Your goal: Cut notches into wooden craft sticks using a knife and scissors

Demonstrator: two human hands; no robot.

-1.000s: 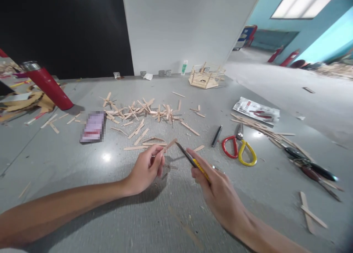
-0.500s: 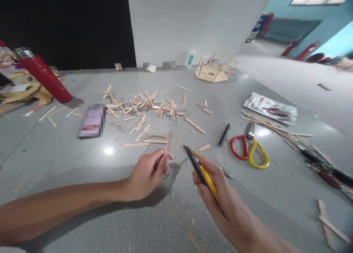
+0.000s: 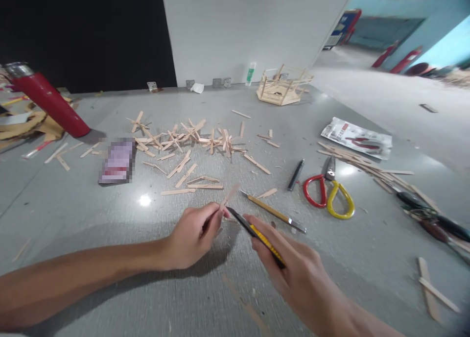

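My left hand is closed, pinching a thin flat wooden stick that points up and away from the fingers. In my right hand is a black and yellow utility knife, gripped along its handle. Its dark blade reaches to the stick just beside my left fingertips; whether it touches the wood I cannot tell. Beyond the knife a craft knife with a wooden handle lies on the grey table. Cut pieces of wooden stick lie just past my left hand.
A heap of wooden sticks spreads across the middle. Scissors with red and yellow handles and a black pen-like tool lie to the right. A stick-built frame and a glue tube stand behind. At left leans a red flask.
The utility knife has moved left, bringing its blade to the stick by my left hand. The stick now tilts further to the right. The craft knife shows more fully.
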